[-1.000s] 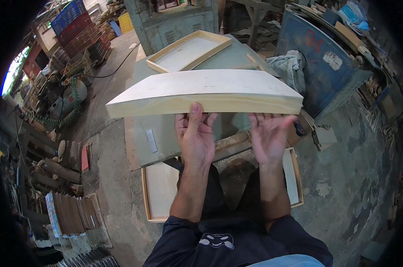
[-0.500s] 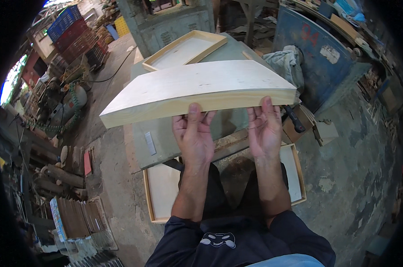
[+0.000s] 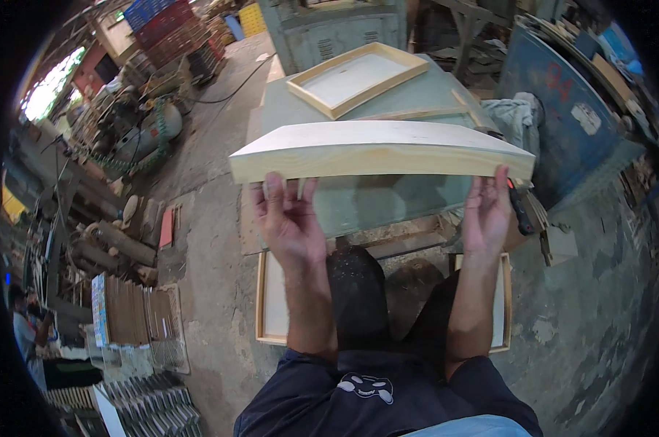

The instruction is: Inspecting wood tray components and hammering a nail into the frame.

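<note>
Both my hands hold up a shallow wooden tray [image 3: 380,160], its white flat panel facing upward and its pale side wall toward me. My left hand [image 3: 291,222] grips the near side by the left end, thumb on the wall and fingers underneath. Close to the right end, my right hand [image 3: 487,218] pinches the same wall in a similar way. Below it is a greenish worktable [image 3: 409,197]. Another tray [image 3: 334,113], open side up, lies on the table's far part. The held tray hides part of the tabletop and a thin wooden frame [image 3: 417,113].
Two more trays lie low beside my legs, one left [image 3: 261,309] and one right [image 3: 507,309]. A black-and-red tool [image 3: 519,211] is at the table's right, before a blue metal panel [image 3: 562,124]. Stacked boards [image 3: 136,313] and another person [image 3: 27,335] are at left.
The held tray has levelled out and shows less of its white top. My left hand has shifted outward to its left end, so my hands are farther apart. The view has turned left.
</note>
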